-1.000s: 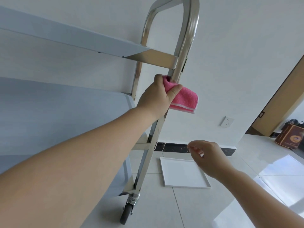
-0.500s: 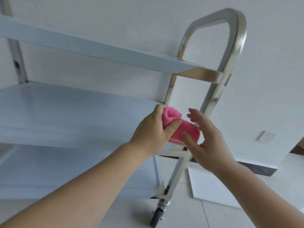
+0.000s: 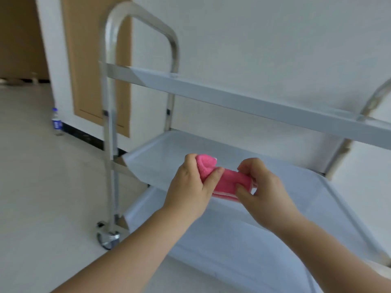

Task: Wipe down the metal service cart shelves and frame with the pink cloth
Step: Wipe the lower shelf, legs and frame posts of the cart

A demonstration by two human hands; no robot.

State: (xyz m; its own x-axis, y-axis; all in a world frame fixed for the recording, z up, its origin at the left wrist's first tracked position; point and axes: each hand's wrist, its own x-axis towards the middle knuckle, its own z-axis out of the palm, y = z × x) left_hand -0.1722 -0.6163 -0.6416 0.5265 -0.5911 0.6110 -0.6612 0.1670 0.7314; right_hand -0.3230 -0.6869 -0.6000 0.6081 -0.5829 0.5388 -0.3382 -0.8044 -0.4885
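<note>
Both hands are holding the pink cloth [image 3: 227,180] in the air, in front of the middle shelf [image 3: 160,157] of the metal cart [image 3: 110,123]. The left hand [image 3: 190,187] is gripping the upper left end of the cloth, with the thumb lying across it. The right hand [image 3: 262,187] is pinching the other end with curled fingers. The cloth is folded and is not touching the cart. Left of the cart, a water bottle [image 3: 56,121] is standing on the floor [image 3: 42,187], beside the wall.
</note>
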